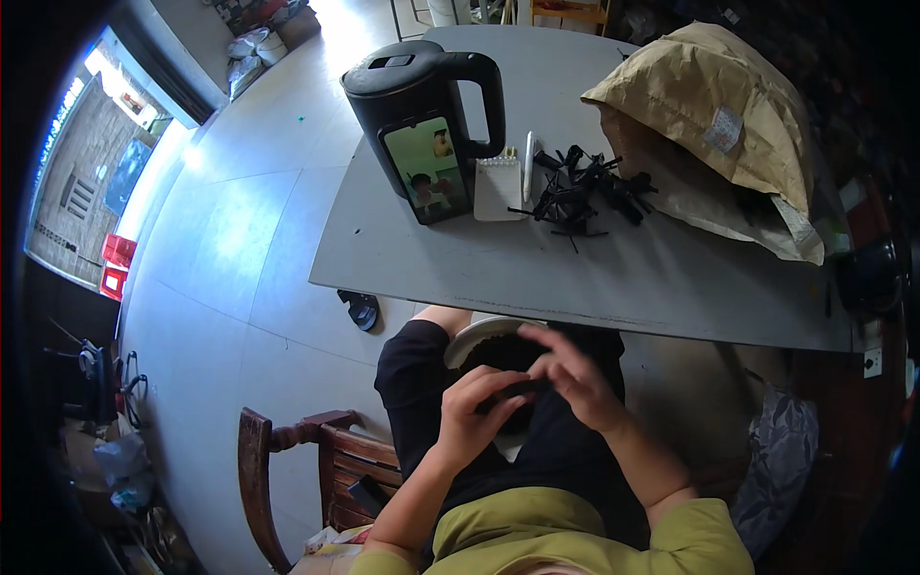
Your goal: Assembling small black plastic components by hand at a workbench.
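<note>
My left hand [472, 410] and my right hand [571, 376] meet over my lap, fingers pinched together on a small black part [522, 387] held between them. Under the hands, resting on my lap, is a white bowl [470, 337] filled with dark pieces. On the grey table [613, 268] ahead lies a heap of black plastic parts [581, 188], out of reach of both hands.
A black electric kettle [422, 96] stands on the table with a phone [427, 169] propped against it. Beside it lie a small spiral notepad [498, 188] and a white pen [528, 165]. A large brown paper sack [728, 125] fills the right side. A wooden chair [307, 470] stands to my left.
</note>
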The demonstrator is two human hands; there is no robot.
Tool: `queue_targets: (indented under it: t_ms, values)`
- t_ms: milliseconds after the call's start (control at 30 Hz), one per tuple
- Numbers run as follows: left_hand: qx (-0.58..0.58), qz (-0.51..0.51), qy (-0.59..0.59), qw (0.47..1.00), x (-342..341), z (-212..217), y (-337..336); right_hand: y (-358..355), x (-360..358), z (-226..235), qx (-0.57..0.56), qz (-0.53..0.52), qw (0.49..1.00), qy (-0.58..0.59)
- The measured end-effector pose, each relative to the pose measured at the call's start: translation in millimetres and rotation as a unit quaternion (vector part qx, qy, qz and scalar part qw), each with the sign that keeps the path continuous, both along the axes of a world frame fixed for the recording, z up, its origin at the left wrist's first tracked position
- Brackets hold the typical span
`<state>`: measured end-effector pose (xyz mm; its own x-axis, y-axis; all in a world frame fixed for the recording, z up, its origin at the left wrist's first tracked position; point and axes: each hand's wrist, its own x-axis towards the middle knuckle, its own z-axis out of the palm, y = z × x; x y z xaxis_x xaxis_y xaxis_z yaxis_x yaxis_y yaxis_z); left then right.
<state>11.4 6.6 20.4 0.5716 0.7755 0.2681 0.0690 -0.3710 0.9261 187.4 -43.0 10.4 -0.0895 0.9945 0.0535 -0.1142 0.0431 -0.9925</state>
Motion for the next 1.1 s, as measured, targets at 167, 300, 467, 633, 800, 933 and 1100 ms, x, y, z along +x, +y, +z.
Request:
queue_targets:
  t_ms: [167,300,467,633,800,933,1100]
  values:
    - [-0.07,-0.045,-0.049,0.995,-2,-9,-13,-12,-21,14,-0.07,0.015,0.997,0.027]
    - [-0.351,-0.032,-0.13,0.927,4,-13,-26,-13,-35,7,0.079,-0.114,0.954,-0.265]
    - [-0.468,-0.051,-0.294,0.832,2,-11,-25,-12,-41,9,0.232,-0.148,0.87,-0.409]
    - [-0.37,-0.08,-0.196,0.905,-8,-17,-14,-17,-33,0,0.329,-0.15,0.828,-0.429]
    - [-0.033,-0.084,-0.016,0.996,-16,-5,-9,-33,-14,15,-0.042,-0.031,0.998,0.024]
    - [0.117,-0.065,0.017,0.991,-17,1,-8,-28,-12,4,-0.142,0.049,0.927,0.345]
    - [0.201,-0.014,0.021,0.979,-6,0,-21,-31,-31,0,-0.223,-0.044,0.951,0.209]
